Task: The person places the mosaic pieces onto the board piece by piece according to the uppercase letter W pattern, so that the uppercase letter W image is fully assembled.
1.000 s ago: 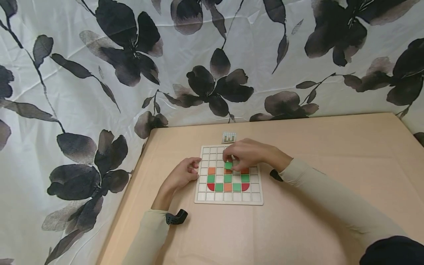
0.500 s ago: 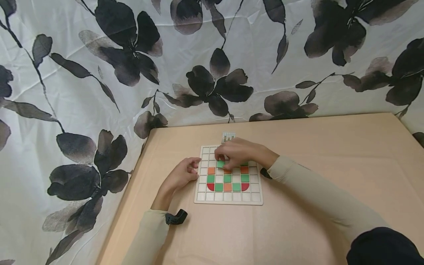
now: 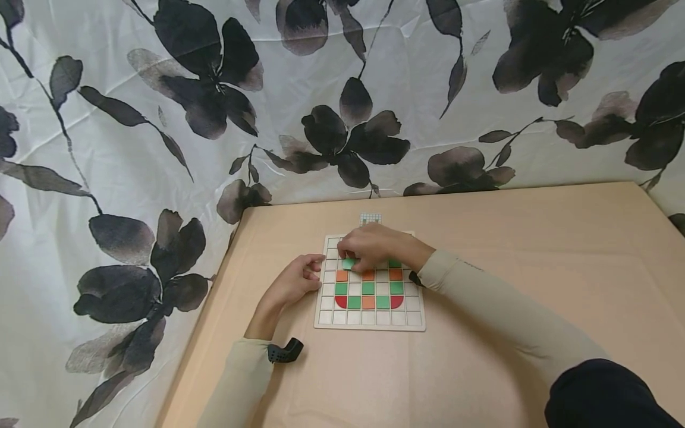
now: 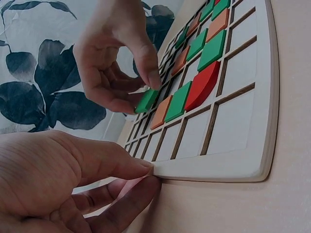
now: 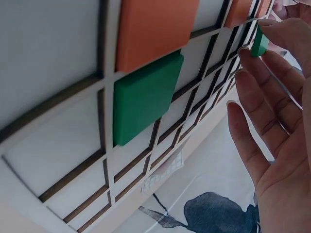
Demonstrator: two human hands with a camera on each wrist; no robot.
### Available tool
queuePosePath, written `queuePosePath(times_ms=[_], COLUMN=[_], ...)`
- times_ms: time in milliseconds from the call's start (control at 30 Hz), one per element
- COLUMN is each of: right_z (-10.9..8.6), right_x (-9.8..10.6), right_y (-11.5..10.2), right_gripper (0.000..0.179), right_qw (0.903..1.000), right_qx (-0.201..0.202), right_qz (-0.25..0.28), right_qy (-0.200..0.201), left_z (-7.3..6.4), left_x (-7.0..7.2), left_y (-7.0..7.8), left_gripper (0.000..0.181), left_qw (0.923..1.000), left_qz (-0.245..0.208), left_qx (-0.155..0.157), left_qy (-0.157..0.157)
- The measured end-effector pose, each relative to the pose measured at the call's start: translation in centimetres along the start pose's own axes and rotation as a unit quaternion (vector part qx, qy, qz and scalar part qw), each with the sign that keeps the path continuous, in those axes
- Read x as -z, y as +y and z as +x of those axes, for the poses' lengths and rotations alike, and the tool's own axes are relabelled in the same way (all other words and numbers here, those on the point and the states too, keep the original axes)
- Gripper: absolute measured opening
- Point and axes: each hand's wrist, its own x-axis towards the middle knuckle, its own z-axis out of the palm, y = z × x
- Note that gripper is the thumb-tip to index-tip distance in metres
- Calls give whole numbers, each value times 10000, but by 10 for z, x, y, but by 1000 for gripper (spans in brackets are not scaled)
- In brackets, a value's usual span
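Observation:
In the head view, a white grid board (image 3: 368,320) lies on the table. My left hand (image 3: 291,280) is at its left edge; the left wrist view shows thumb and fingers pinching the board's rim. Between the thumb and fingertips of my right hand (image 3: 371,246) is a square green tile (image 4: 146,100), tilted and close above the grid near the left side. Just below it sits an orange tile (image 3: 341,275). Green and orange tiles fill several other cells, with rounded red pieces (image 3: 396,302) at the two lower corners of the pattern. One green tile (image 5: 148,99) stands in its cell in the right wrist view.
Behind the board lies a small grid-patterned card (image 3: 370,217), partly covered by my right hand. The wooden table (image 3: 508,238) meets a white curtain (image 3: 299,77) with dark flowers at the back and left. A dark device (image 3: 285,351) is worn on my left wrist.
My right hand has moved left across the board with the green tile, from above the middle column to near the left side. The left hand has stayed at the board's edge.

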Motion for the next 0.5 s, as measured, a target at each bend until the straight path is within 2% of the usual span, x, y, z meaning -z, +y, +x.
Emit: queuePosePath(times_ms=[500], right_z=[11], right_x=[-3], right_y=[-7], right_gripper=[22], right_qw=[9982], right_qx=[69], right_qz=[-592], right_qy=[60], left_z=[1], left_x=[1], left_y=[0], left_gripper=[63], left_qw=[10000], left_qz=[14], left_qx=[0], left_qy=[-52])
